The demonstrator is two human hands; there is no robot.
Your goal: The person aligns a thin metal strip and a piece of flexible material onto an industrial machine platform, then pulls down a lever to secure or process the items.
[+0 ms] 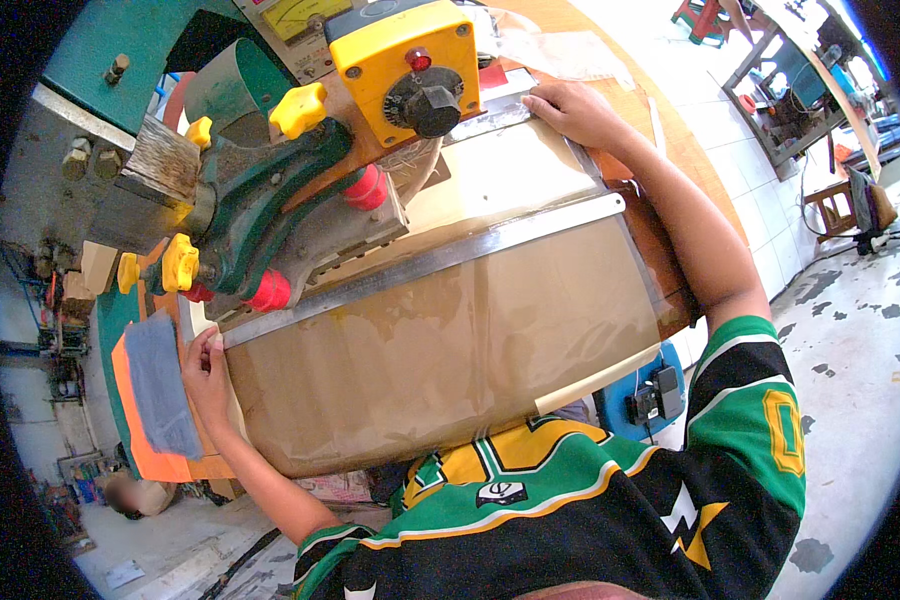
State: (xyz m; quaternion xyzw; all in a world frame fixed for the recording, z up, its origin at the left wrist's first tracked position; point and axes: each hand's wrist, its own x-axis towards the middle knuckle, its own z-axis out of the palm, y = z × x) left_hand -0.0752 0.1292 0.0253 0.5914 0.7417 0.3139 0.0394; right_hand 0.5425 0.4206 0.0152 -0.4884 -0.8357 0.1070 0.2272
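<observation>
A clear plastic sheet [440,365] with ripples and glare lies over a brown board, its near end hanging toward my body. Across it runs a long steel ruler-like strip [490,240], with a round hole at its right end. My left hand [206,375] is closed at the sheet's left edge, fingertips pinched beside the strip's left end. Farther away, my right hand [578,115] has its fingers curled at the sheet's far right corner, beside a short metal bar [492,120]. What lies under the right fingertips is partly hidden.
A green machine arm [270,205] with yellow knobs and red rollers overhangs the left of the work. Behind it stands a yellow control box [402,70] with a black dial. Grey and orange sheets [163,385] lie at left; a blue stool [645,395] stands at right.
</observation>
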